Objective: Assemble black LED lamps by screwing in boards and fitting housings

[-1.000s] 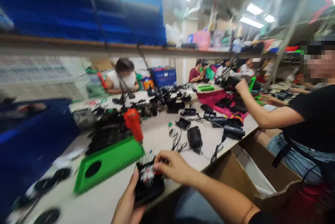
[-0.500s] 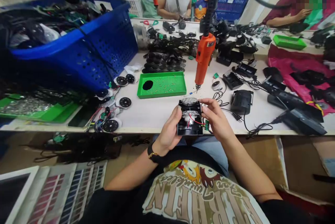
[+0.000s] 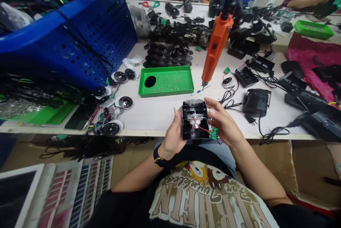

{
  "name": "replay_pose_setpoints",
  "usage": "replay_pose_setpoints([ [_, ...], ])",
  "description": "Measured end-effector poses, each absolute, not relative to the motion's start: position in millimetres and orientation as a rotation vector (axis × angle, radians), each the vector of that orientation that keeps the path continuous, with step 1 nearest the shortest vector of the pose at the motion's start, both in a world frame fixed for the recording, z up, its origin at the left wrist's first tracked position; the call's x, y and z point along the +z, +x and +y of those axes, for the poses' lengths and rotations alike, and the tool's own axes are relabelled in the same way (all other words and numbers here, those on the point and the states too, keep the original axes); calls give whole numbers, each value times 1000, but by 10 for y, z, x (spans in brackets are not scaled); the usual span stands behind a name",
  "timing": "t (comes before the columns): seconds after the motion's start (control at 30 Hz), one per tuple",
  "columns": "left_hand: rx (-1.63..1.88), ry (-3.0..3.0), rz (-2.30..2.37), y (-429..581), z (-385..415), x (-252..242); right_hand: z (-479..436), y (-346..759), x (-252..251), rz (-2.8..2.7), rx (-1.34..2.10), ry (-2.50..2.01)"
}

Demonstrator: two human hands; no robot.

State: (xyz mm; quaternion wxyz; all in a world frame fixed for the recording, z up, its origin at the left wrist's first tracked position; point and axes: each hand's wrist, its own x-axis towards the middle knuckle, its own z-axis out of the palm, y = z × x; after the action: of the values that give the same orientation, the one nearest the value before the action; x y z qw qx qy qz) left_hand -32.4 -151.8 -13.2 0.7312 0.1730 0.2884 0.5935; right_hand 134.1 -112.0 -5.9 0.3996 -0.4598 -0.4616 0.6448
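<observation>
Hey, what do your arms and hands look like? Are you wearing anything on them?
Short black sleeves end above bare arms. The left hand has no glove, and its wrist wears a black watch strap with a gold buckle. The right hand has no glove or watch.

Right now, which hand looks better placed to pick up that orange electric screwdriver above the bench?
Probably the right hand: it is nearer the orange electric screwdriver, and its fingers only rest along the black housing, beside the green circuit board. The left hand is supporting the housing from the other side.
</observation>
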Motion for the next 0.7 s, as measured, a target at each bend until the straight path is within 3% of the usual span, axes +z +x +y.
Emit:
replay_pose_setpoints([
  [0.2, 1356, 376, 592, -344, -1501, -213, -1118, 1309, -185, -1234, 1562, -1127],
  [0.47, 1379, 378, 591, -367, -1479, -238, -1214, 1303, -59, -1744, 604, -1039],
  [0.7, 1378, 482, 725, -399, -1483, -283, -1215, 1282, -15, -1894, 579, -951],
])
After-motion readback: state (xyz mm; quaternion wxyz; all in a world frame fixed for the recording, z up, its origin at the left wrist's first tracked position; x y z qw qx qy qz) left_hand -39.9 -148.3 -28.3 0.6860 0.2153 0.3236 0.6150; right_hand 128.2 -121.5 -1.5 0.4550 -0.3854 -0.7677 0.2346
